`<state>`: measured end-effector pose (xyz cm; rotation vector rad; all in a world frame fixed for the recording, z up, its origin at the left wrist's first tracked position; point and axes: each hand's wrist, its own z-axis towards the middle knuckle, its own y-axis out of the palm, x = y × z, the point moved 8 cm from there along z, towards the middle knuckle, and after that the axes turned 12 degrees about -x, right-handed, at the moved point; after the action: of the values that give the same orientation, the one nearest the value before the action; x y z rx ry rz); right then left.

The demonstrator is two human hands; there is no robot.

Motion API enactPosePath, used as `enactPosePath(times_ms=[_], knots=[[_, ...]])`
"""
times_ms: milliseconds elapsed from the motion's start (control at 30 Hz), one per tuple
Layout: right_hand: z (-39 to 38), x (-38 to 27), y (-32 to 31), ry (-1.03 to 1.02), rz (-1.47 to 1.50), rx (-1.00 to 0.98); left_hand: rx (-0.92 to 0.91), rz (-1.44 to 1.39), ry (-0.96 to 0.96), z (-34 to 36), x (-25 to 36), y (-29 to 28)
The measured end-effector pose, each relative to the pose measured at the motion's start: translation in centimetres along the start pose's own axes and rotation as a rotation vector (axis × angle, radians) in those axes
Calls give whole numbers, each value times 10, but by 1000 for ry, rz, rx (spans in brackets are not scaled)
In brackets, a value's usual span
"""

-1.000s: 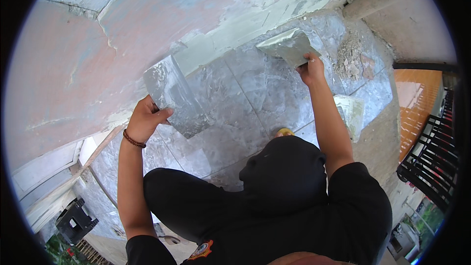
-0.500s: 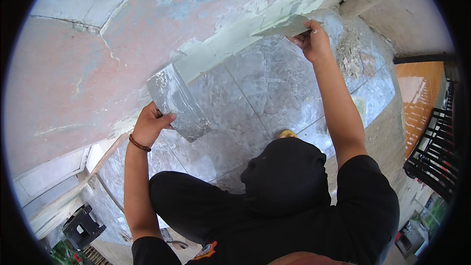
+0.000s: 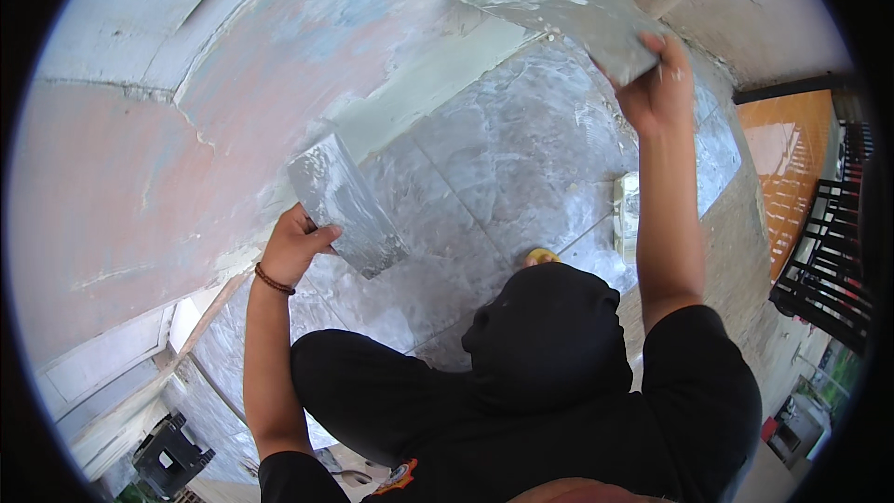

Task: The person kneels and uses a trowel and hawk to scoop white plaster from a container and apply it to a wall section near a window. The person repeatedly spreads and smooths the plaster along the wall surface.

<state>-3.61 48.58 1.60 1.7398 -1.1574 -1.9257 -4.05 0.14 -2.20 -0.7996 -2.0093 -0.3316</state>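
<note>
While the left hand [image 3: 296,247] has barely shifted, the right hand [image 3: 659,88] has swung its wide flat blade [image 3: 577,14] up from the foot of the wall [image 3: 251,102], and from where I stand that is the one real change. Half a second ago that blade lay low, along the line where wall meets floor; now it is raised across the far end of the pale wet-looking band [image 3: 419,93], its long edge whitened with paste. I can't tell whether the edge touches the wall or hangs just off it. To my eye the low pass there has broken off, and the nearer stretch of the band lies uncovered. The right hand grasps the blade firmly by its near end. The left pinches a second, paste-smeared plate [image 3: 345,205] by its lower left side, thumb on the face, holding it over the grey tiles [image 3: 447,224] close to the band's near end. Beside the right forearm a clear, pale-edged container [image 3: 627,219] sits on the floor.
</note>
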Motion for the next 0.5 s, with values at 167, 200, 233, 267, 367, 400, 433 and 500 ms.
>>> enactPosePath(times_ms=[167, 200, 233, 267, 367, 400, 433, 500], knots=[[-58, 31, -70, 38, -12, 114, -144, -3, -65, 32, 6, 35], [-66, 35, -78, 45, -70, 74, -123, 50, -147, 44, 5, 41], [-76, 38, -89, 58, -131, 90, -151, 0, -99, 58, 13, 52], [-85, 39, -99, 63, -162, 103, -152, -20, -92, 74, 18, 66], [-109, 28, -112, 20, -301, 76, -194, -122, -30, 120, 39, 113], [-113, 17, -114, -1, -581, 83, -203, -202, -18, 138, 48, 130], [-118, 6, -116, -14, -791, 133, -228, -292, 26, 154, 60, 148], [-125, -10, -115, -58, -1026, 196, -272, -450, 96, 184, 84, 179]])
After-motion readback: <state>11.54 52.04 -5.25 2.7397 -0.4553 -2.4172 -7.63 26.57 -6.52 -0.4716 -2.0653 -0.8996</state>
